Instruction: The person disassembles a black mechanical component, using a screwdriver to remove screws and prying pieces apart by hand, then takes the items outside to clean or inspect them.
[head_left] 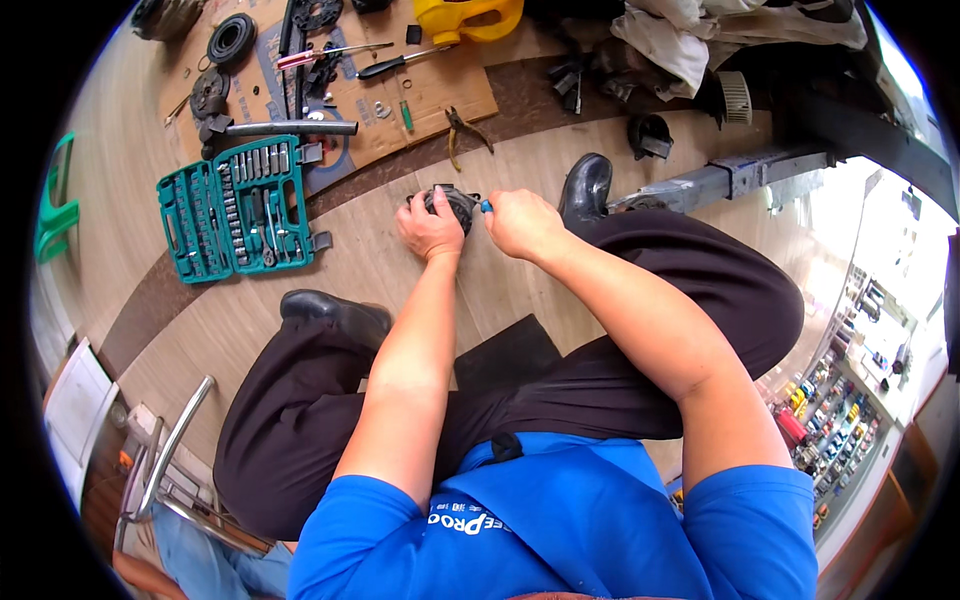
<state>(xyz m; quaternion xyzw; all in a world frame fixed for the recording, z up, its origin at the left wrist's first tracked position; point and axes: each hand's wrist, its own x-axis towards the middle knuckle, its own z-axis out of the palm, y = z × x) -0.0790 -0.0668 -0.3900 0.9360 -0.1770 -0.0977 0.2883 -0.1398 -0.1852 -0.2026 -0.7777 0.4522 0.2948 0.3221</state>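
Observation:
On the floor between my boots stands a dark, round, ribbed part [459,205], its exact kind unclear. My left hand [434,226] grips it from the left, the fingers curled over its top. Closed in a fist, my right hand [526,222] holds a small tool with a blue handle [487,206] against the part's right side. The tool's tip is too small to make out, and most of the handle is hidden in my fist.
An opened green socket set case [235,212] lies to the left. Beyond it, flattened cardboard [450,95] carries screwdrivers [400,63], a metal tube [290,128] and a yellow jug [468,18]. Yellow-handled pliers [462,135] lie just ahead. A metal beam [700,185] runs at the right.

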